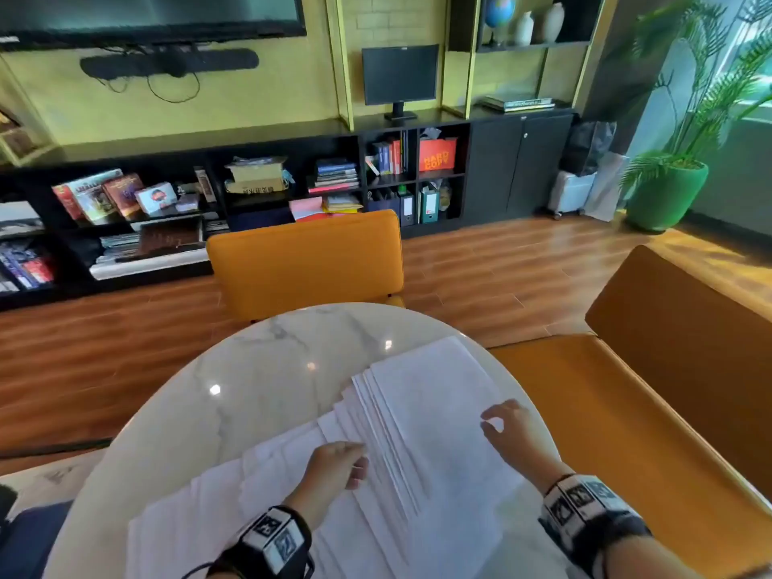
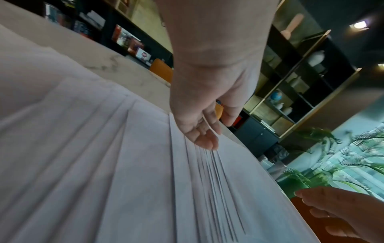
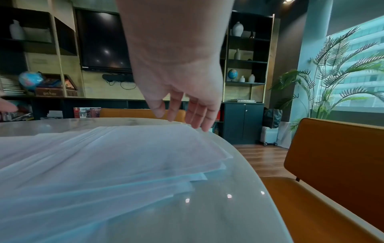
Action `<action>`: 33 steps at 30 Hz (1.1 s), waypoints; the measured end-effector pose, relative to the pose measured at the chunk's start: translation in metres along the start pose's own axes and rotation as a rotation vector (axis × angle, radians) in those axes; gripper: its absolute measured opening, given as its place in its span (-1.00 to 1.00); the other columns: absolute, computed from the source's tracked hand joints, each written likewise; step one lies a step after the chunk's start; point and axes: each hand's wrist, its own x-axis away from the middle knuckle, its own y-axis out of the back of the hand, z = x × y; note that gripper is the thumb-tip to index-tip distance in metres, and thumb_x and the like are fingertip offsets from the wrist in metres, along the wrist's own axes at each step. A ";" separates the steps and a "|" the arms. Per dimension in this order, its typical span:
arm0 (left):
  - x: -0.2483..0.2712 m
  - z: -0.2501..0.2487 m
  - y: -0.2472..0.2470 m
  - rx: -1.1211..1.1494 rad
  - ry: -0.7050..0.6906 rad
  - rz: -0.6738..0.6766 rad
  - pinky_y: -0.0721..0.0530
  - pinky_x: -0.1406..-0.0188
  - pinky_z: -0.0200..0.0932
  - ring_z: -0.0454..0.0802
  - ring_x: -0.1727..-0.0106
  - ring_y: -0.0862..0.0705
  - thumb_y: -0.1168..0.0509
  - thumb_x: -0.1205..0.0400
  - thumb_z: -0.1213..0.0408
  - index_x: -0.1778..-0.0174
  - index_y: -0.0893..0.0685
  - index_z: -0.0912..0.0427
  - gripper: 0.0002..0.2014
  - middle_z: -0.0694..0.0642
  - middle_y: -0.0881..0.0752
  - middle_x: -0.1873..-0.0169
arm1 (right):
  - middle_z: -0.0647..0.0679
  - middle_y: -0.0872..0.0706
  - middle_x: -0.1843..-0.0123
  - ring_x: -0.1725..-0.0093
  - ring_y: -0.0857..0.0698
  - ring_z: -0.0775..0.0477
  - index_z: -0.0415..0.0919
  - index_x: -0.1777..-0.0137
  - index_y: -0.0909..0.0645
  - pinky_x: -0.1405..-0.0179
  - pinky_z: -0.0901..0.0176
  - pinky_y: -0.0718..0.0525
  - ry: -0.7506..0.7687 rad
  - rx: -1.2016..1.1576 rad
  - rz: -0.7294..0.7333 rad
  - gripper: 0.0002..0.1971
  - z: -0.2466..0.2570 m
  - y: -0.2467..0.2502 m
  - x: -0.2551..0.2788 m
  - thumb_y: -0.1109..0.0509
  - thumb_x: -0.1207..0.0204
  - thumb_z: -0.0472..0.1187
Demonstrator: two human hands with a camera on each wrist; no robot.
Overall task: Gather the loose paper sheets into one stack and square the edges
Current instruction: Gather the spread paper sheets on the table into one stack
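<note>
Thin white paper sheets [image 1: 426, 415] fanned in overlapping steps across the lower centre of the head view, on the round white marble surface [image 1: 267, 369]; not yet gathered into one stack. Left hand [image 1: 336, 463] lowered at the stepped edges in the lower middle, fingers relaxed and slightly bent, fingertips [image 2: 205, 141] touching the topmost sheets, nothing gripped. Right hand [image 1: 511, 432] spread over the fan's right margin at lower right, fingers [image 3: 199, 115] straight and apart, contact with the paper not clear. Judged light, limp and slippery sheet on sheet, prone to creasing; best taken flat-palmed from both outer edges and pushed inward, then lifted by the long sides for tapping square.
</note>
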 end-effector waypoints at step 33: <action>-0.020 -0.011 -0.114 0.067 -0.180 -0.315 -0.71 0.05 -0.11 0.01 0.01 -0.76 -0.15 -0.53 0.51 -0.02 -0.60 -0.14 -0.60 -0.08 -0.76 0.03 | -0.15 -0.61 -0.14 -0.03 -0.61 -0.10 -0.23 -0.38 -0.55 -0.08 0.04 -0.62 -0.140 -0.310 0.313 -0.42 -0.041 -0.015 -0.077 -0.42 -0.46 0.11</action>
